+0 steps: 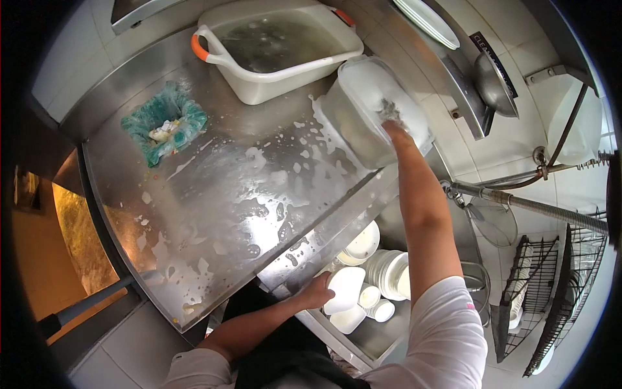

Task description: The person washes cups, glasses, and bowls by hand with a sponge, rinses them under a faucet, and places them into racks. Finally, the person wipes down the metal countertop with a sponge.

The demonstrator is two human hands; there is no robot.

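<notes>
I count two hands, both mine. Left hand (316, 292): closed on one white dish (346, 287), held over the sink (376, 337). Right hand (396, 132): up against one clear container (363, 110) tilted at the far edge of the counter (214, 194); I cannot tell its grip. In the sink: one stack of plates (391, 272) and at least four loose bowls. Around: one tub (278, 48) of water, one green bag (165, 123), foam patches, one spray hose (525, 205), two wire racks (557, 285).
</notes>
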